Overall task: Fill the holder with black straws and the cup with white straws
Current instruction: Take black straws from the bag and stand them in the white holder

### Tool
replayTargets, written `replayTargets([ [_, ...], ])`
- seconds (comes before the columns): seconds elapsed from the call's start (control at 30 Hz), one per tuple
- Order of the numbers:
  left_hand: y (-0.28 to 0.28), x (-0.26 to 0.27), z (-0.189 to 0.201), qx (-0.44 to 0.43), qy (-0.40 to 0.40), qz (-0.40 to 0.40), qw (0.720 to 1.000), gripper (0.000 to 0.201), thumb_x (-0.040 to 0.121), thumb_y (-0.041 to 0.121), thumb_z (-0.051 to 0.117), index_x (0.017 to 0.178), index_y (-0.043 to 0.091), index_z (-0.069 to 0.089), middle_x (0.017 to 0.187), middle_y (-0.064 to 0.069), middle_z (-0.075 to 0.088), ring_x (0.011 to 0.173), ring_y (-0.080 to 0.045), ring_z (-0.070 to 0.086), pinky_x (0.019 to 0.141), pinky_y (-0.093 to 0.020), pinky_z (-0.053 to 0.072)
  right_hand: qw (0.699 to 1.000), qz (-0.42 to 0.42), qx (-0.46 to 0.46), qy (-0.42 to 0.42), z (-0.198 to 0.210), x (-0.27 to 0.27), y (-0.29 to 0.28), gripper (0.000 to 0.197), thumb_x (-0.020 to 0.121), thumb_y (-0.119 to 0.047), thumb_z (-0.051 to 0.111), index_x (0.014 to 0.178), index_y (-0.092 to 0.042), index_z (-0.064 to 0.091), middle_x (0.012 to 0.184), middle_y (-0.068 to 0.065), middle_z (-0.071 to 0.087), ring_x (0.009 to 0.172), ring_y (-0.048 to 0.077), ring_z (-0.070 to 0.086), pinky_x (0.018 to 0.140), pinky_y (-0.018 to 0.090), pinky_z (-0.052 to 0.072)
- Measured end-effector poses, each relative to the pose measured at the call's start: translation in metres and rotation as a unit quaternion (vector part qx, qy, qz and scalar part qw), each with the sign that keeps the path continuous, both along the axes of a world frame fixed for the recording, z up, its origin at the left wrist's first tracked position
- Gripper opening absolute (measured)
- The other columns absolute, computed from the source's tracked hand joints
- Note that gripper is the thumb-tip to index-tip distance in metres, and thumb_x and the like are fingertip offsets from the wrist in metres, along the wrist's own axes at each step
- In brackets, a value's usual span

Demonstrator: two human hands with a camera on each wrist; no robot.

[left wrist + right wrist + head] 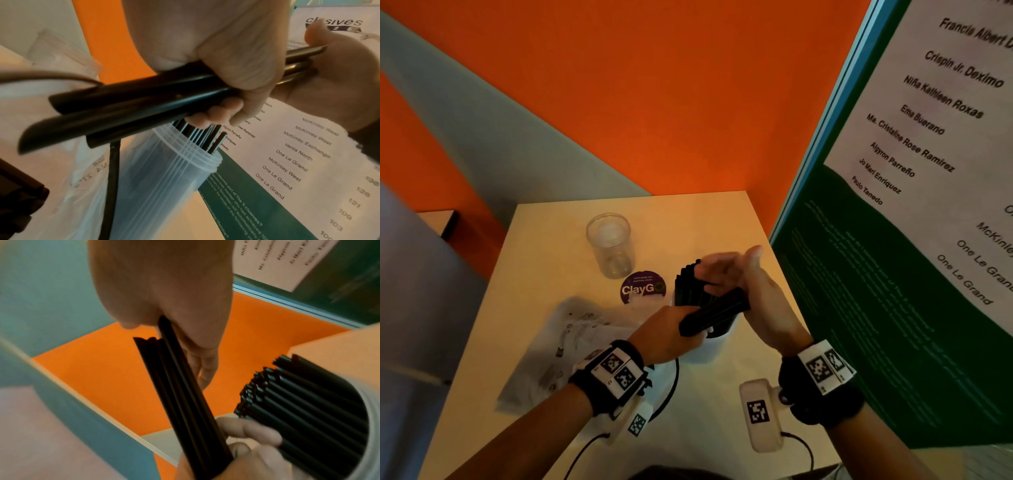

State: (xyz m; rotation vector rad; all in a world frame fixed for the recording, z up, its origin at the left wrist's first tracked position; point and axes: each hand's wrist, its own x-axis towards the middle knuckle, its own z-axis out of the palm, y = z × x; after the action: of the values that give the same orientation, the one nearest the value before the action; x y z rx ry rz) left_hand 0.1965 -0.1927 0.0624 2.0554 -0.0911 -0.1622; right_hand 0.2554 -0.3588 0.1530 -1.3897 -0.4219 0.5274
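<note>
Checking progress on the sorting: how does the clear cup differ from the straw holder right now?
The clear cup holds no straws; the holder is packed with upright black straws. The cup stands apart at the table's far side, untouched; the holder sits beneath both hands, which hold a loose bundle of black straws above it. Both are see-through and upright.

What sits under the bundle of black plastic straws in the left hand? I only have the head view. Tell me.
Observer: The left wrist view shows a translucent ribbed plastic holder just below it, with black straws standing inside.
Operator: Report how full it is.
Observer: In the right wrist view its mouth looks largely packed with black straw ends.
Operator: Check the hands' grip.
Observer: Same view: the right hand has the far end of the bundle of black plastic straws tucked under its thumb, and the left hand grips the near end.
</note>
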Motion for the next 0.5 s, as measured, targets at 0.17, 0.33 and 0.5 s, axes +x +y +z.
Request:
replayTargets([
  [0.17,0.001,0.007,0.010,-0.073,-0.004,0.048,0.996,0.017,0.088,0.015,0.063,0.084,0.032,0.065,0.064,0.019,0.064,0.053,0.003,0.056,0.052,-0.012,0.043,0.977,0.003,0.187,0.101,-0.015,-0.001,0.002,0.086,0.064,-0.058,0.077,0.130,-0.014,0.043,0.124,0.014,0.060,0.129,0.030,0.050,0.107,0.045,0.041],
  [0.33,-0.006,0.014,0.018,-0.050,-0.002,0.044,0.998,0.007,0.089,0.034,0.065,0.093,0.035,0.059,0.072,0.010,0.064,0.060,-0.003,0.061,0.054,-0.017,0.049,0.995,0.004,0.094,-0.018,-0.021,-0.006,0.015,0.023,0.086,-0.008,0.061,0.106,-0.013,0.051,0.095,0.003,0.063,0.104,0.026,0.064,0.093,0.039,0.050],
  [0.5,0.009,0.013,0.006,0.030,-0.033,0.036,0.998,0.047,0.084,0.039,0.071,0.123,0.027,0.047,0.113,0.012,0.055,0.098,0.004,0.053,0.076,-0.008,0.045,0.989,-0.058,0.131,-0.035,-0.001,0.025,-0.015,0.013,0.086,-0.014,0.060,0.097,-0.019,0.054,0.090,-0.001,0.061,0.096,0.022,0.062,0.083,0.033,0.051],
])
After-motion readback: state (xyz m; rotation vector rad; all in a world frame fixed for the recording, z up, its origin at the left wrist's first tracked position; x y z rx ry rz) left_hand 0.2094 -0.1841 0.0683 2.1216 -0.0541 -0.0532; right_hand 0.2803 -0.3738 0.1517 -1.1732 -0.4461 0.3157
